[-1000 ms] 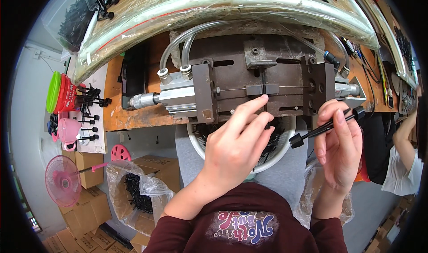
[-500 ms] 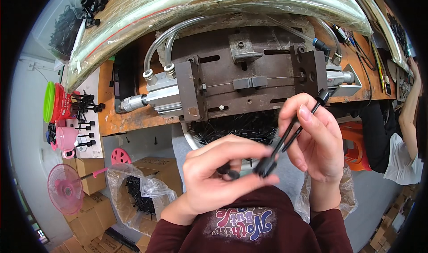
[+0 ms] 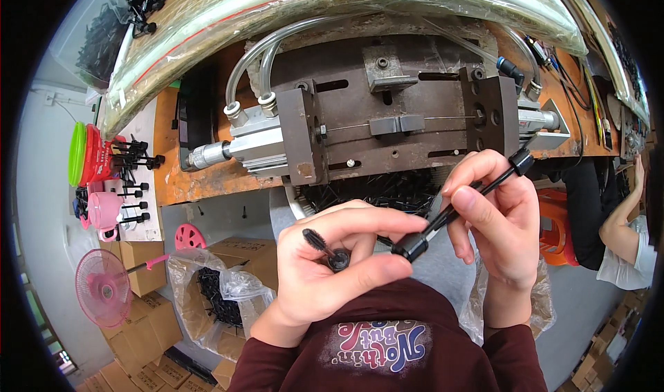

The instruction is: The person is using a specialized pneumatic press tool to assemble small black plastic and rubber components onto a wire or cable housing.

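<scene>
My left hand [image 3: 304, 278] pinches the black cap [image 3: 411, 247] of a thin mascara wand between thumb and forefinger. Inside its curled fingers sits another dark piece, with a mascara brush [image 3: 315, 239] poking out past it. Thumb and fingertips of my right hand [image 3: 508, 219] close on thin black mascara wands [image 3: 494, 183], one with its cap at the upper right. Between the two hands the stems lie close together and partly overlap, so I cannot tell exactly how many there are. Both hands are in front of my chest, nearer than the clamping machine [image 3: 387, 101].
Black pieces fill a container [image 3: 377, 195] beneath the bench edge. A plastic-lined box [image 3: 228, 288] and pink fan [image 3: 104, 288] stand at left, near a pink cup [image 3: 104, 212] and capped wands. A person's arm [image 3: 626, 198] shows at far right beside an orange stool [image 3: 557, 233].
The brush in my left hand now stands out clearly. The wand's cap end in my right hand has swung right and slightly down; the left-hand cap has moved up a little.
</scene>
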A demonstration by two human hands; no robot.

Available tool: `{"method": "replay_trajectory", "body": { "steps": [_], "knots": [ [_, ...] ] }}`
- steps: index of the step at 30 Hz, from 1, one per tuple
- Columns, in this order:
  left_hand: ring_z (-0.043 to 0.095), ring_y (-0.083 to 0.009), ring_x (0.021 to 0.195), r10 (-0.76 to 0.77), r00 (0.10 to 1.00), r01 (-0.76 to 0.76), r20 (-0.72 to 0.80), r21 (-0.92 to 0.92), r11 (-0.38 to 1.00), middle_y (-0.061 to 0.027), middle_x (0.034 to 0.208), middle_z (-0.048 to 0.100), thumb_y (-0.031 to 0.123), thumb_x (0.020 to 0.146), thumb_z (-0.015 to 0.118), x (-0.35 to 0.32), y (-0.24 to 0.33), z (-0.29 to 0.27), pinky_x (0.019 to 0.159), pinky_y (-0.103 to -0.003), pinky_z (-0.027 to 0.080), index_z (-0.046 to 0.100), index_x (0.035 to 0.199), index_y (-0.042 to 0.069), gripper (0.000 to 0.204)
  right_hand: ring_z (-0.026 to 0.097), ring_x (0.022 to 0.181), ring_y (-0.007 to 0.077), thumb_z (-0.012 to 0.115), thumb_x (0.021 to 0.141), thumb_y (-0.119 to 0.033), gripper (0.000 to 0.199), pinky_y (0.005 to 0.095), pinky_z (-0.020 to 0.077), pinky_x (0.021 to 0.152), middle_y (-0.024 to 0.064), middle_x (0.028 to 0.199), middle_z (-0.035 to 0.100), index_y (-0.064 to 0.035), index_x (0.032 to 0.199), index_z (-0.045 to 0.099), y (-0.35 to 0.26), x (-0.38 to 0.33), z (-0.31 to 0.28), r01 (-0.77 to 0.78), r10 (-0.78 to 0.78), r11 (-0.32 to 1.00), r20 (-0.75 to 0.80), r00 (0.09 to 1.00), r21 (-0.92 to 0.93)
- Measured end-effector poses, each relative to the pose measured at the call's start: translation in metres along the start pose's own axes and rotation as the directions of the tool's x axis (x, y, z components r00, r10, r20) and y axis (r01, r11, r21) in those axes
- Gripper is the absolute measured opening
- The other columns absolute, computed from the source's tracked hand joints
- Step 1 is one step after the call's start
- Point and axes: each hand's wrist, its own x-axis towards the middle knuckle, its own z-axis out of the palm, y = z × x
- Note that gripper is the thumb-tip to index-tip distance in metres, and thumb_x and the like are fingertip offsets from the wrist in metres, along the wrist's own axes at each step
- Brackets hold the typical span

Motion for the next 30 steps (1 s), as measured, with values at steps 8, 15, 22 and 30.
{"method": "replay_trajectory", "body": {
  "steps": [8, 15, 22, 30],
  "knots": [
    [0.065, -0.0145, 0.069, 0.538, 0.817, -0.456, 0.209, 0.804, 0.38, -0.0116, 0.111, 0.067, 0.004, 0.065, 0.081, 0.019, -0.01, 0.005, 0.054, -0.023, 0.047, 0.073, 0.094, 0.005, 0.029, 0.055, 0.057, 0.0105, 0.049, 0.099, -0.014, 0.029, 0.0197, 0.0435, 0.05, 0.0207, 0.106, 0.065, 0.0083, 0.116, 0.058, -0.005, -0.007, -0.006, 0.34, -0.492, 0.776, -0.174, 0.853, -0.531],
    [0.062, -0.0155, 0.056, 0.448, 0.849, -0.351, 0.28, 0.933, 0.081, -0.0063, 0.116, 0.067, 0.012, 0.071, 0.077, 0.032, -0.021, 0.013, 0.049, -0.025, 0.047, 0.069, 0.093, 0.005, 0.023, 0.059, 0.094, 0.022, 0.029, 0.099, -0.055, 0.08, 0.0277, 0.0482, 0.079, 0.0309, 0.13, 0.049, 0.0144, 0.139, 0.03, -0.011, -0.013, -0.024, 0.426, -0.443, 0.878, -0.033, 0.896, -0.22],
    [0.063, -0.0167, 0.057, 0.39, 0.876, -0.342, 0.284, 0.936, 0.087, -0.0051, 0.119, 0.066, 0.013, 0.074, 0.075, 0.037, -0.014, 0.014, 0.051, -0.026, 0.048, 0.068, 0.094, 0.006, 0.022, 0.057, 0.112, 0.0298, 0.027, 0.099, -0.055, 0.081, 0.0335, 0.0455, 0.094, 0.0351, 0.137, 0.038, 0.0134, 0.141, 0.017, -0.026, -0.024, -0.021, 0.457, -0.467, 0.875, -0.033, 0.884, -0.158],
    [0.064, -0.0171, 0.059, 0.42, 0.866, -0.347, 0.272, 0.931, 0.112, -0.0051, 0.119, 0.066, 0.012, 0.074, 0.075, 0.035, -0.019, 0.01, 0.052, -0.026, 0.049, 0.069, 0.094, 0.007, 0.022, 0.064, 0.091, 0.022, 0.086, 0.061, -0.008, 0.042, 0.0324, 0.0559, 0.078, 0.0266, 0.12, 0.056, 0.0011, 0.093, 0.06, -0.005, -0.023, -0.02, 0.439, -0.627, 0.615, -0.069, 0.776, -0.655]
  ]
}}
